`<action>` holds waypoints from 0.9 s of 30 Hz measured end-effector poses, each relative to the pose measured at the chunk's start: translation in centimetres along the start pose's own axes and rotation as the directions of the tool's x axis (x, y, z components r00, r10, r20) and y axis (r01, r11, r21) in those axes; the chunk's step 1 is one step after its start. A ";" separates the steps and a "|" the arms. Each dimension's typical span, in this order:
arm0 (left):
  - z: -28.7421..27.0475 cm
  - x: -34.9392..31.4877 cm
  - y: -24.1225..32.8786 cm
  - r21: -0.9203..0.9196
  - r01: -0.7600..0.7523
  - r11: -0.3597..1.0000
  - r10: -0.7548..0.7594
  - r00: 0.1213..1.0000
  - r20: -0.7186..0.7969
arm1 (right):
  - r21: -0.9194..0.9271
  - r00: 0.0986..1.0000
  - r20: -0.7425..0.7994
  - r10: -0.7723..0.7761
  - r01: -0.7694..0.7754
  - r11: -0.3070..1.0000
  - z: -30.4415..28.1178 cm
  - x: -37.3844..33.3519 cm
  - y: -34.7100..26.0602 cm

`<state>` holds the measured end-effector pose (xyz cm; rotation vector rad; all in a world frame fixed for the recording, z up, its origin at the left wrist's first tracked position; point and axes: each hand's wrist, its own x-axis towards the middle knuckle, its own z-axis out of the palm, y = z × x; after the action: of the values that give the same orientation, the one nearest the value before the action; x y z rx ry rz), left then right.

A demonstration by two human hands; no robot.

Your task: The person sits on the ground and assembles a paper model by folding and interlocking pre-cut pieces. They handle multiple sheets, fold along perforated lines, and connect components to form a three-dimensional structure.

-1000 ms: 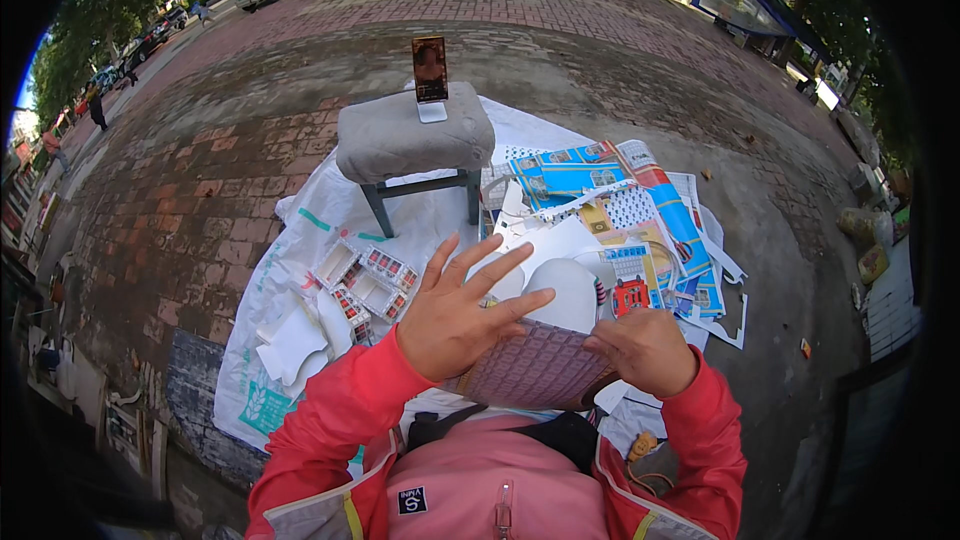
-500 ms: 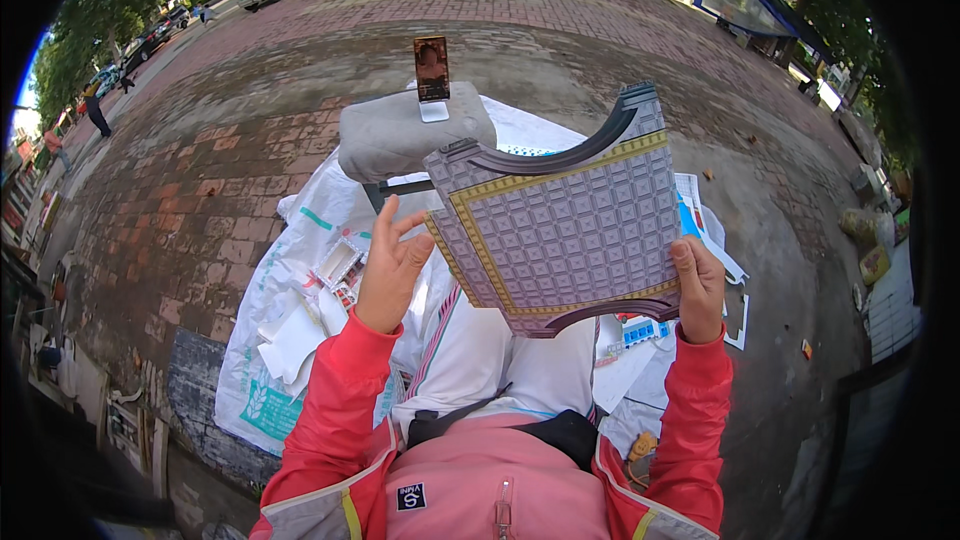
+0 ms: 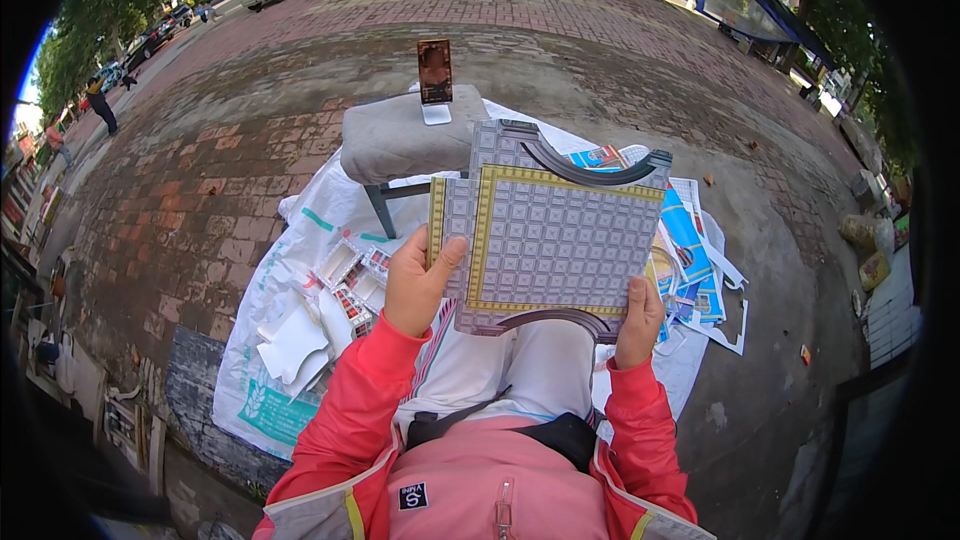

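A grey panel [image 3: 565, 250] printed with a tile pattern and yellow bands is held up in front of my lap, its face toward me. Curved cut-outs run along its far and near edges, with dark curved strips there. My left hand [image 3: 425, 280] grips the left edge, thumb on the face and fingers behind. At the lower right corner my right hand [image 3: 637, 325] pinches the panel, its thumb in front. The fingers behind the panel are mostly hidden.
Beyond the panel, a phone [image 3: 435, 72] stands on a grey padded stool [image 3: 400, 135]. A white sack sheet [image 3: 250, 340] on the ground carries white cut pieces [image 3: 300, 340], small printed box-like parts [image 3: 365, 280] and, at right, blue printed sheets [image 3: 690, 245].
My left hand, apart from the panel with fingers spread before, now grips its left edge. The panel has turned more level and shifted slightly; my right hand moved left and down.
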<state>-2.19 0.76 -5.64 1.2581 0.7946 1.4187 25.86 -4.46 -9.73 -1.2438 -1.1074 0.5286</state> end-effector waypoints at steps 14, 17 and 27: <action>-0.1 0.1 2.6 0.088 -0.090 0.992 0.081 0.991 0.105 | 0.413 0.909 0.416 0.025 -0.214 0.885 -1.9 2.0 -1.9; -0.3 0.1 3.6 0.102 -0.113 0.988 0.102 0.988 0.114 | 0.380 0.902 0.431 -0.032 -0.149 0.913 -3.1 3.3 -3.1; 0.0 0.1 4.3 0.058 -0.064 0.996 0.052 0.983 0.176 | 0.547 0.813 0.577 -0.078 -0.314 0.776 -4.9 4.0 -0.9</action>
<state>-3.35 -0.21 -1.57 1.4433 0.6924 1.3168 31.58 -3.77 -7.06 -0.5578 -1.1947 1.3306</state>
